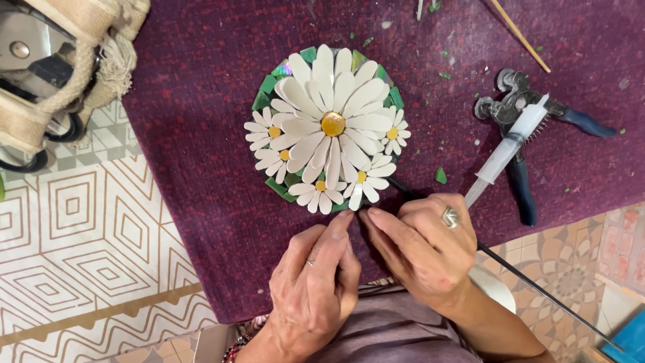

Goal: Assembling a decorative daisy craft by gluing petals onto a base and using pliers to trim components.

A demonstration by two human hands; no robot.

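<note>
Down at lower centre, the right hand (423, 242) grips a thin black rod (537, 289); the left hand (316, 282), fingers loosely curled and holding nothing, touches the daisy mosaic (329, 128).

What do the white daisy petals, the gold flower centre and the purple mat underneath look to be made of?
white petals: probably glazed ceramic or opaque glass, smooth with hard cut edges. gold centre: likely a glass bead, domed and glossy with a bright highlight. purple mat: felt-like fabric, matte and fuzzy, with green chips scattered on it.
</note>
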